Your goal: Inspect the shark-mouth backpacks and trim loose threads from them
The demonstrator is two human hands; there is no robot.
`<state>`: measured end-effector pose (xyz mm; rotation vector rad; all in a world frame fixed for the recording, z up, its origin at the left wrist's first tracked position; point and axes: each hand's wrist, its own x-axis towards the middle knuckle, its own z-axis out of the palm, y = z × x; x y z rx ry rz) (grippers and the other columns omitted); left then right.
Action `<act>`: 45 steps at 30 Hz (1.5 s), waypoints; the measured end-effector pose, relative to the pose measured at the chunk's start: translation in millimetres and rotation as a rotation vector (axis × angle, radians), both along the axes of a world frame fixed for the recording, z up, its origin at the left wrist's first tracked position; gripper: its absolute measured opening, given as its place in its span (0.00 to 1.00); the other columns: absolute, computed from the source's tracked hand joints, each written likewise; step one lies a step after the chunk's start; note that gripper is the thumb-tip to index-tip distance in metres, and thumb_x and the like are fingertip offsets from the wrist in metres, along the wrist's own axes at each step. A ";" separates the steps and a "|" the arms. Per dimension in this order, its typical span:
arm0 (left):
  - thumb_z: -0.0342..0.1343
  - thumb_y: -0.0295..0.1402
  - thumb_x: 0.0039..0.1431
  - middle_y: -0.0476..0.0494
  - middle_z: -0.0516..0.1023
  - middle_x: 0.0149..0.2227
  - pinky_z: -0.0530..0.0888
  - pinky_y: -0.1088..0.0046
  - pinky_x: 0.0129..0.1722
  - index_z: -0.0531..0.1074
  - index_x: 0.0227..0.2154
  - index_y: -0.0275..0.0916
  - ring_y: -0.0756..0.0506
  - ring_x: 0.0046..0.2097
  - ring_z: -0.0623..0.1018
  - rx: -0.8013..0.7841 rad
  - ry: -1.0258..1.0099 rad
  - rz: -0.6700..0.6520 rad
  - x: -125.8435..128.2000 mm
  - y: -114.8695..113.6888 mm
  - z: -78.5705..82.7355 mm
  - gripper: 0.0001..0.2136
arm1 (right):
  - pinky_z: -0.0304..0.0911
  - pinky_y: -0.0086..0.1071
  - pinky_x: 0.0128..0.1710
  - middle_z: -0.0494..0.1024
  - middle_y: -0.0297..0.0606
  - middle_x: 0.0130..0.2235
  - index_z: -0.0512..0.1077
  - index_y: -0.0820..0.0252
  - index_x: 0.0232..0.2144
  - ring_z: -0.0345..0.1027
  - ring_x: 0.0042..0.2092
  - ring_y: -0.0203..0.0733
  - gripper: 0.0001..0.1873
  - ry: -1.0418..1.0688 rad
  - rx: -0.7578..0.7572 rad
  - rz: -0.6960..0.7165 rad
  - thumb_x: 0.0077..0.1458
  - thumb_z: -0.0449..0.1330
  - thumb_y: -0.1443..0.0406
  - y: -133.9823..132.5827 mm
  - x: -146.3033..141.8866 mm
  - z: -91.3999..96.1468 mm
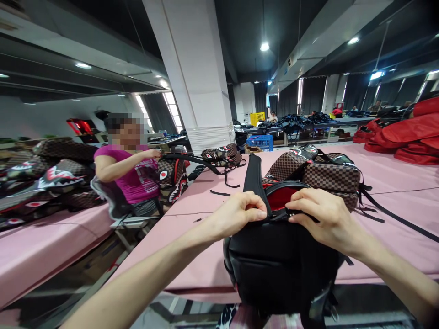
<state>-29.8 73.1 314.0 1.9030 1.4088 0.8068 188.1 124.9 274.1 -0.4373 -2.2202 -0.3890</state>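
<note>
Your pink table [394, 183] is carrying the black backpack [281, 260] at its near edge, a checkered backpack [325, 176] behind it, another shark-print bag [221, 155] farther back, and red bags [408, 132] lying at the far right.

Both bare forearms reach forward from the lower corners and converge toward the middle. The left hand [240, 211] is curled into a loose fist, knuckles up, thumb pressed against the side of the forefinger in a pinch. The right hand [320, 214] lies palm down, wrist bent slightly inward, its fingers hooked downward and its fingertips pointing at the left hand. The two hands sit near each other, not touching.
</note>
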 end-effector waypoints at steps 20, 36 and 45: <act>0.54 0.40 0.48 0.50 0.67 0.23 0.64 0.75 0.29 0.68 0.21 0.36 0.50 0.27 0.67 0.108 0.048 0.060 -52.2 -8.8 10.9 0.11 | 0.63 0.31 0.36 0.76 0.38 0.37 0.70 0.59 0.36 0.70 0.38 0.39 0.04 -0.036 -0.113 0.057 0.58 0.56 0.69 5.0 -0.4 -3.9; 0.61 0.39 0.49 0.48 0.73 0.22 0.63 0.80 0.23 0.71 0.23 0.33 0.54 0.22 0.68 -0.095 -0.745 0.192 -30.6 52.9 -33.5 0.12 | 0.66 0.31 0.40 0.77 0.37 0.37 0.70 0.55 0.40 0.72 0.39 0.40 0.08 0.051 -0.195 0.096 0.56 0.59 0.62 6.4 6.4 -5.3; 0.65 0.33 0.42 0.47 0.76 0.27 0.70 0.78 0.26 0.73 0.33 0.33 0.52 0.25 0.73 0.015 -0.899 0.335 -59.6 76.9 -40.0 0.14 | 0.62 0.28 0.27 0.72 0.34 0.29 0.75 0.56 0.37 0.66 0.30 0.37 0.12 0.575 -0.614 -0.141 0.50 0.64 0.58 2.8 58.0 -49.5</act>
